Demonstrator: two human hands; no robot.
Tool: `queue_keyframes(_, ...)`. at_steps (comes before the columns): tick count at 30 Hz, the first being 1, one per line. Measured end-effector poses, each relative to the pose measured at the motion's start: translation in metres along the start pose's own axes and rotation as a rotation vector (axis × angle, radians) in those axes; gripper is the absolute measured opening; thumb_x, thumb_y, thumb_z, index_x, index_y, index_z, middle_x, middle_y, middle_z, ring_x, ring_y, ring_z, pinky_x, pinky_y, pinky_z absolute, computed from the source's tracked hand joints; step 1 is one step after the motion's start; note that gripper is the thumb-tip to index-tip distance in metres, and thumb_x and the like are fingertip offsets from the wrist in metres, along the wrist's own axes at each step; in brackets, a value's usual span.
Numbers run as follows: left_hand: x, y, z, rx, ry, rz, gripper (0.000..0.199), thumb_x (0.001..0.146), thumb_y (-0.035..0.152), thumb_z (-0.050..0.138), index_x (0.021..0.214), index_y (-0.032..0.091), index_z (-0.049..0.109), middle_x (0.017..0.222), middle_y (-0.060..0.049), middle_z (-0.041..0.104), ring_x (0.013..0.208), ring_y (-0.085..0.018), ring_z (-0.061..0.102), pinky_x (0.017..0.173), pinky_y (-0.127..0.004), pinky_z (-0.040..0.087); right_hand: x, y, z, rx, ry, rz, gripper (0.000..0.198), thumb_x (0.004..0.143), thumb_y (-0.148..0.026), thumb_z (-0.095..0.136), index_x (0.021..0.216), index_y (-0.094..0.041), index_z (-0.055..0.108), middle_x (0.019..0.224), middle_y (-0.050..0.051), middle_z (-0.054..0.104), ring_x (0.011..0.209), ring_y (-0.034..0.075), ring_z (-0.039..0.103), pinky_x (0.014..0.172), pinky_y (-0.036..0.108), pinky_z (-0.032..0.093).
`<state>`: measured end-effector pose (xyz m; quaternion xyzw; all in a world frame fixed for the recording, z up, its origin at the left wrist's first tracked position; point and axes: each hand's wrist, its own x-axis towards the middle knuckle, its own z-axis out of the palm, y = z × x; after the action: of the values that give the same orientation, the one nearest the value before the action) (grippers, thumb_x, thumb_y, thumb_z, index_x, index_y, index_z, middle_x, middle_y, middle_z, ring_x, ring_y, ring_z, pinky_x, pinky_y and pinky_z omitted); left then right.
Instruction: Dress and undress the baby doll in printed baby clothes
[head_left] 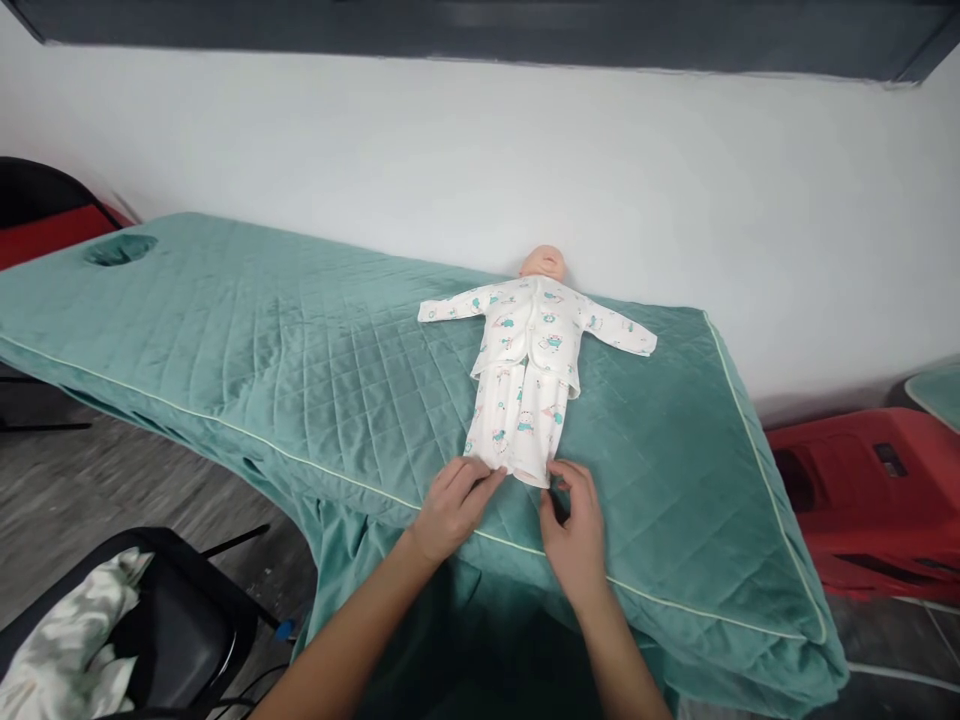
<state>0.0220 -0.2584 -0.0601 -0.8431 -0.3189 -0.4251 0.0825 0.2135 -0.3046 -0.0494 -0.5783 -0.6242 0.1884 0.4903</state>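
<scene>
A baby doll (544, 262) lies on its back on a green quilted bed cover, its head by the wall. It wears a white printed baby shirt (536, 325) with both sleeves spread out sideways. Below the shirt, white printed baby pants (517, 415) cover the legs, and no feet show. My left hand (454, 505) is closed with its fingertips at the left lower corner of the pants' hem. At the right lower corner, my right hand (576, 530) pinches the hem between thumb and fingers.
The green bed cover (337, 330) has a face hole (120, 250) at the far left. A black chair (180, 610) with a crumpled printed cloth (75, 640) stands at lower left. A red plastic case (870, 490) is right of the bed. A white wall (375, 150) borders the far side.
</scene>
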Motion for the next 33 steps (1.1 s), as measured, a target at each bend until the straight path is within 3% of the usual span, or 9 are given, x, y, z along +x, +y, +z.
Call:
queue_keyframes(5, 0.004, 0.005, -0.011, 0.0, -0.008, -0.009, 0.039, 0.092, 0.006, 0.055, 0.129, 0.018, 0.058, 0.089, -0.005, 0.062, 0.084, -0.016, 0.061, 0.076, -0.032, 0.057, 0.007, 0.006, -0.014, 0.2, -0.029, 0.115, 0.041, 0.087, -0.011, 0.049, 0.124, -0.027, 0.054, 0.13, 0.009, 0.053, 0.114, 0.022, 0.057, 0.095, 0.042, 0.052)
queue_keyframes(8, 0.007, 0.0, -0.021, -0.05, 0.028, -0.047, 0.035, 0.091, 0.012, 0.06, 0.125, 0.021, 0.061, 0.093, -0.006, 0.063, 0.086, -0.016, 0.062, 0.075, -0.031, 0.055, 0.037, 0.02, -0.027, 0.18, 0.002, 0.147, 0.037, 0.085, -0.016, 0.052, 0.121, -0.025, 0.054, 0.13, 0.01, 0.052, 0.114, 0.023, 0.057, 0.094, 0.043, 0.053)
queue_keyframes(13, 0.04, -0.053, -0.004, -0.101, 0.155, -0.396, 0.022, 0.092, 0.018, 0.057, 0.113, 0.021, 0.064, 0.1, -0.007, 0.065, 0.093, -0.018, 0.063, 0.08, -0.033, 0.055, 0.124, 0.042, -0.031, -0.074, -0.092, 0.013, 0.041, 0.077, -0.013, 0.051, 0.117, -0.022, 0.056, 0.121, 0.011, 0.053, 0.113, 0.027, 0.054, 0.089, 0.044, 0.053)
queue_keyframes(17, 0.075, -0.103, 0.025, -0.245, -0.001, -0.636, 0.028, 0.088, 0.023, 0.055, 0.116, 0.019, 0.061, 0.121, -0.01, 0.062, 0.113, -0.022, 0.06, 0.09, -0.035, 0.054, 0.164, 0.053, -0.013, -0.089, -0.063, -0.063, 0.037, 0.073, -0.007, 0.04, 0.104, -0.02, 0.057, 0.105, 0.009, 0.059, 0.102, 0.024, 0.058, 0.09, 0.041, 0.05)
queue_keyframes(20, 0.082, -0.122, 0.034, -0.342, -0.222, -0.685, 0.026, 0.078, 0.011, 0.046, 0.094, 0.019, 0.065, 0.093, -0.003, 0.069, 0.088, -0.018, 0.064, 0.084, -0.033, 0.053, 0.161, 0.061, -0.003, -0.034, -0.137, 0.023, 0.033, 0.073, -0.008, 0.038, 0.098, -0.022, 0.056, 0.091, 0.004, 0.063, 0.086, 0.021, 0.06, 0.08, 0.036, 0.05)
queue_keyframes(23, 0.08, -0.14, 0.033, -0.301, -0.207, -0.771, 0.026, 0.072, 0.007, 0.041, 0.08, 0.019, 0.063, 0.076, 0.0, 0.067, 0.075, -0.016, 0.063, 0.075, -0.031, 0.053, 0.155, 0.073, -0.007, -0.002, -0.189, 0.034, 0.032, 0.071, -0.007, 0.037, 0.092, -0.022, 0.056, 0.085, 0.002, 0.064, 0.08, 0.019, 0.061, 0.077, 0.033, 0.049)
queue_keyframes(25, 0.082, -0.163, 0.032, -0.199, -0.093, -0.813, 0.028, 0.072, 0.008, 0.042, 0.088, 0.017, 0.064, 0.087, -0.004, 0.069, 0.086, -0.019, 0.064, 0.082, -0.034, 0.054, 0.163, 0.085, -0.016, -0.031, -0.112, 0.017, 0.03, 0.072, -0.008, 0.038, 0.091, -0.022, 0.057, 0.088, 0.003, 0.065, 0.083, 0.019, 0.062, 0.08, 0.034, 0.05)
queue_keyframes(28, 0.094, -0.209, 0.033, 0.039, -0.014, -0.816, 0.05, 0.073, 0.009, 0.048, 0.122, 0.011, 0.059, 0.128, -0.015, 0.06, 0.123, -0.027, 0.054, 0.103, -0.042, 0.047, 0.192, 0.112, -0.04, -0.25, 0.091, -0.002, 0.03, 0.076, -0.014, 0.044, 0.102, -0.019, 0.06, 0.106, 0.01, 0.065, 0.1, 0.024, 0.061, 0.09, 0.04, 0.049)
queue_keyframes(33, 0.111, -0.262, 0.042, 0.268, -0.321, -0.859, 0.064, 0.084, 0.021, 0.053, 0.148, 0.019, 0.043, 0.148, -0.014, 0.05, 0.136, -0.034, 0.046, 0.113, -0.052, 0.037, 0.248, 0.16, -0.078, -0.567, 0.242, 0.139, 0.034, 0.087, -0.03, 0.049, 0.115, -0.014, 0.059, 0.116, 0.018, 0.063, 0.113, 0.031, 0.053, 0.101, 0.049, 0.04)
